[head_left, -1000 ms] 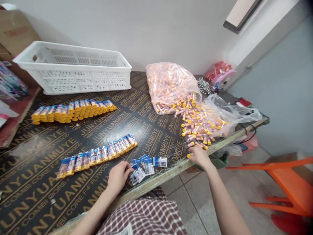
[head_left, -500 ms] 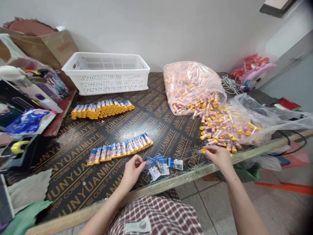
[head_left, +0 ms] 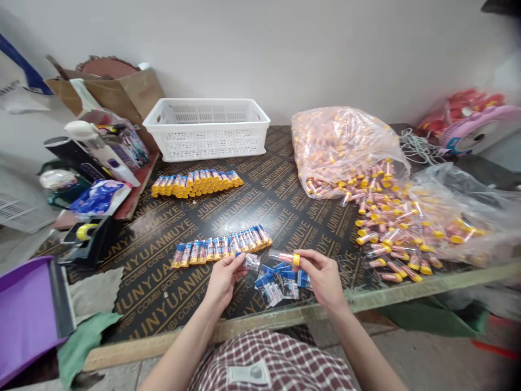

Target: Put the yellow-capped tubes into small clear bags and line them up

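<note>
My left hand (head_left: 223, 279) pinches a small clear plastic packet (head_left: 251, 261) with a blue top. In my right hand (head_left: 321, 274) is a clear tube (head_left: 285, 257) with a yellow cap and pink contents, held by the cap and pointing left towards the packet. The two are close but apart. Below them, near the table's front edge, lie several blue-topped packets (head_left: 269, 289). Behind my left hand stretches a row of tubes (head_left: 220, 247) with blue wraps and yellow caps. On the right, a loose heap of yellow-capped tubes (head_left: 386, 217) spills from a clear plastic bag (head_left: 337, 127).
A white plastic basket (head_left: 207, 141) stands at the back, with a stack of wrapped tubes (head_left: 195, 182) before it. At left are a tape dispenser (head_left: 91, 239) and a purple dustpan (head_left: 26, 309). A pink fan (head_left: 474, 133) sits at the far right.
My right hand has moved left from the heap with a tube and is now near my left hand. My left hand has lifted a packet off the pile. The view has shifted left.
</note>
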The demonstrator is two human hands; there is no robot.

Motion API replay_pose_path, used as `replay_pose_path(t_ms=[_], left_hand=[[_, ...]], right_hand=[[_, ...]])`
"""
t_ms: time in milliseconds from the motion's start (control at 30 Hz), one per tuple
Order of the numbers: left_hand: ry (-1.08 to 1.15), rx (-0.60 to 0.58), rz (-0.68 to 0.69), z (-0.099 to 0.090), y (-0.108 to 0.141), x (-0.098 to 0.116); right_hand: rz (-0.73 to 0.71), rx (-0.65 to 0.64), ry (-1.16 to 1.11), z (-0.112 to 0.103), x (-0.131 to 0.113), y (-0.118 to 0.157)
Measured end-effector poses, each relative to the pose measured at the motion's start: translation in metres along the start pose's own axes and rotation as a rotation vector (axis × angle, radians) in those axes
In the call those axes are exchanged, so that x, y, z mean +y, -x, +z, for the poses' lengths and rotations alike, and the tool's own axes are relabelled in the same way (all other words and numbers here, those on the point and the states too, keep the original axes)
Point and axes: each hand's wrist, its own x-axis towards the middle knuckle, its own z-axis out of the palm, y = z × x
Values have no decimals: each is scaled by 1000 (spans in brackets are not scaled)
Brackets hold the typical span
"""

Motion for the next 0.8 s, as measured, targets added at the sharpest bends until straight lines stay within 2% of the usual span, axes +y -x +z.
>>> replay_pose_path(t_ms=[133,267,433,500,667,800], left_hand=[[73,62,11,-2,-1,2],[110,67,-5,-1,0,4],[96,72,-8,-1,1,1],[59,44,32,0,2,-1],[27,-137,65,8,11,-2],[6,-244,6,12,17,1]], right_hand=[[-193,-26,169,13,-1,11],[-410,-19,389,23,-2,20],[-635,-110,535,30,0,23],[-667,-162,545,31,2,24],[-715,-311,545,33,14,27],[-645,-307,586,34,24,25]])
